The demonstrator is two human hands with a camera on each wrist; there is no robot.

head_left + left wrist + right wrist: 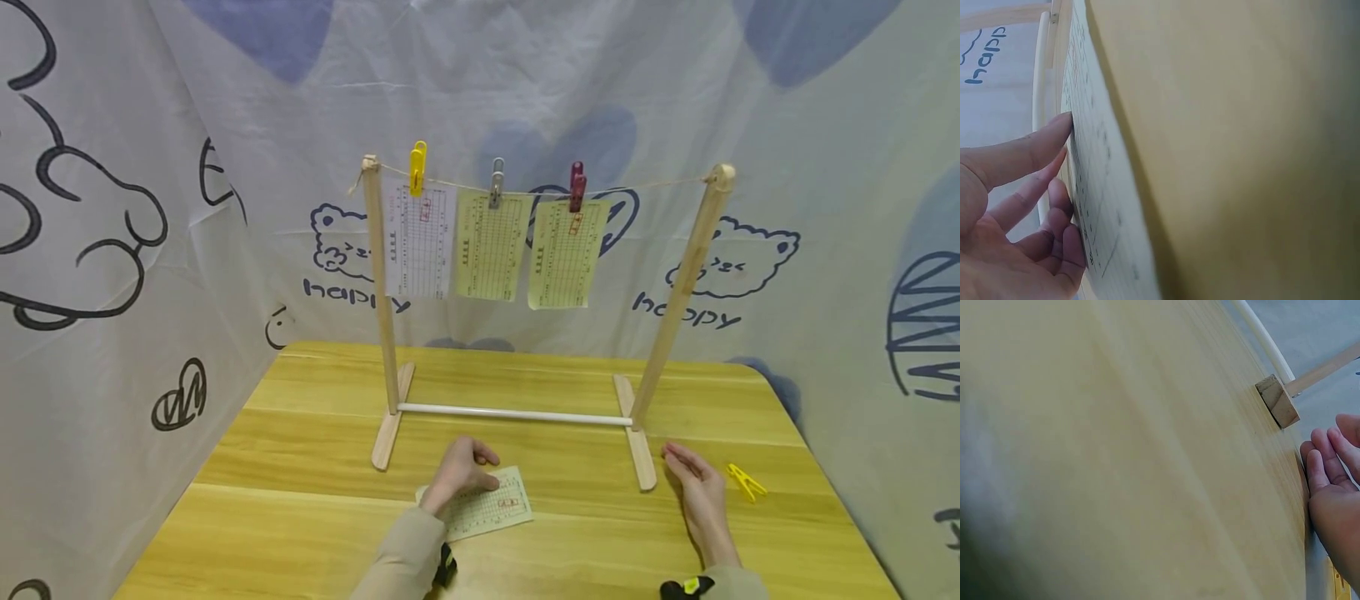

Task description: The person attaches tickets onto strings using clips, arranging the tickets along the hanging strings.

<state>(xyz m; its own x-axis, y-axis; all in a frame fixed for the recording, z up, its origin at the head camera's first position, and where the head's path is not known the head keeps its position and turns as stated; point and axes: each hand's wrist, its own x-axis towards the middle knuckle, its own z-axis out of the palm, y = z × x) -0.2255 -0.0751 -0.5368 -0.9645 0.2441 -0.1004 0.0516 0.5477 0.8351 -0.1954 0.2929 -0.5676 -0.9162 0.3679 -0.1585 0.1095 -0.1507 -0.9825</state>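
Note:
A pale yellow printed slip (pixel 495 507) with a red stamp lies on the table under my left hand (pixel 459 477). The thumb is over the slip and the loosely bent fingers reach toward its far edge; in the left wrist view the thumb and fingers (pixel 1054 134) stand apart, right at the slip's surface (pixel 1100 181). My right hand (pixel 697 496) rests on its side on the table, fingers loosely bent and holding nothing. Just right of it lies a yellow clothespin (pixel 746 482), partly seen in the right wrist view behind the hand (pixel 1335 481).
Behind the hands stands a wooden frame (pixel 678 304) with a white crossbar (pixel 517 414) and feet. On its string (pixel 645 185) hang three slips, held by a yellow clothespin (pixel 417 169), a grey one (pixel 497 185) and a dark red one (pixel 577 187). Printed cloth surrounds the table (pixel 300 492).

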